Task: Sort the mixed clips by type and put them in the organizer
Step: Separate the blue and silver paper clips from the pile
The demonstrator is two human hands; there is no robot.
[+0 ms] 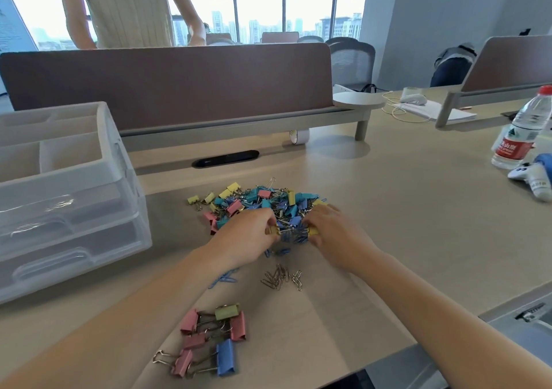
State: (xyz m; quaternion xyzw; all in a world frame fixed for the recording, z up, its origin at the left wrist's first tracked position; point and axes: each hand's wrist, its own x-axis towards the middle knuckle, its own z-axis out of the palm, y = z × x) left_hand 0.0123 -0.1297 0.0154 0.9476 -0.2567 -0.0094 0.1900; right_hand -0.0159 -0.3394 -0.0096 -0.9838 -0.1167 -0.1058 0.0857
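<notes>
An open-plan office high in a city — a long pale tabletop (388, 197) split by padded desk dividers (167, 87), mesh swivel chairs (352, 60) behind them, a cable slot (225, 158) cut into the surface, and tall windows (260, 3) looking out on tower blocks.

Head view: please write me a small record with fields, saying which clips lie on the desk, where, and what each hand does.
mixed pile: coloured binder clips and paper clips heaped in the middle
left hand: fingers pinch a small yellow binder clip at the pile's near edge
right hand: rests on the pile, thumb by another yellow clip; grip unclear
sorted groups: large pink, green and blue binder clips nearest; silver paper clips; blue paper clips
organizer: translucent plastic drawer unit at left, drawers closed
</notes>
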